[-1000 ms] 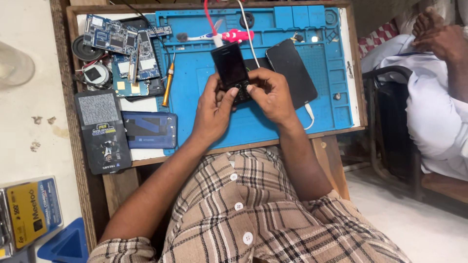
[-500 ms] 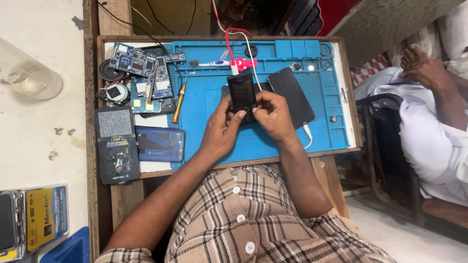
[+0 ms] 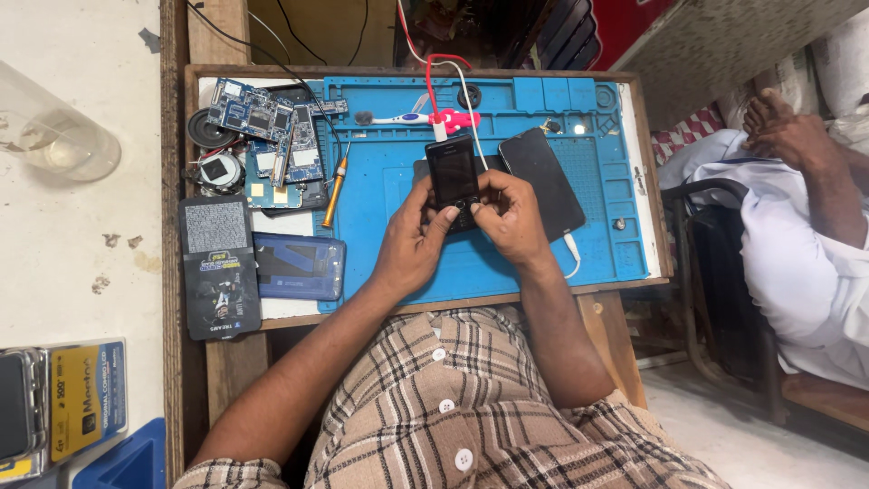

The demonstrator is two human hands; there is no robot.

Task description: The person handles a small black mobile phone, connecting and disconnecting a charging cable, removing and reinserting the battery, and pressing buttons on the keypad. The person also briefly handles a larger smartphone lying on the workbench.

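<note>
both hands met over the middle of the blue mat (image 3: 543, 118), closed around a small black keypad phone (image 3: 452, 174). the left hand (image 3: 412, 246) cupped its lower left edge with the thumb laid across the keys, and the right hand (image 3: 509, 213) wrapped its lower right side, fingers curled tight; each grip was shut on the phone, with no gap showing. the phone's long axis ran almost straight away from the person, screen end far and keypad end buried between the palms, so it lay just ahead of both hands, about equally near to each. a red and white cable (image 3: 434, 86) came down to its top end. just to the right a larger black phone (image 3: 541, 181) lay flat and tilted on the mat. to the left were an orange-handled screwdriver (image 3: 332, 195), a heap of circuit boards (image 3: 267, 136) and a dark box (image 3: 217, 267). the mat covered a wooden desk (image 3: 176, 181) beside a pale floor; another person sat at the right edge.
</note>
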